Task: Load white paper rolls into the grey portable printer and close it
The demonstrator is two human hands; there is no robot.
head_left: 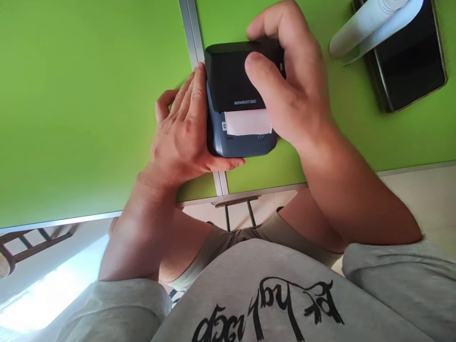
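A label printer [228, 78] with a black lid and a dark blue-grey body stands on the green table, over the metal seam. Out of its front slot comes a blank pale label strip [248, 122]. My left hand [185, 128] lies along the printer's left side, thumb stretched across the near edge, fingers straight against the body. From the right, my right hand [295, 80] grips the lid, its thumb on top and its index finger bent over the far edge; the other fingers are partly hidden.
At the upper right of the green table [89, 118] lies a black phone-like device [413, 61], with a roll of white paper [363, 28] partly on top of it. A metal seam [192, 33] crosses the table, and its near edge is just in front of my body.
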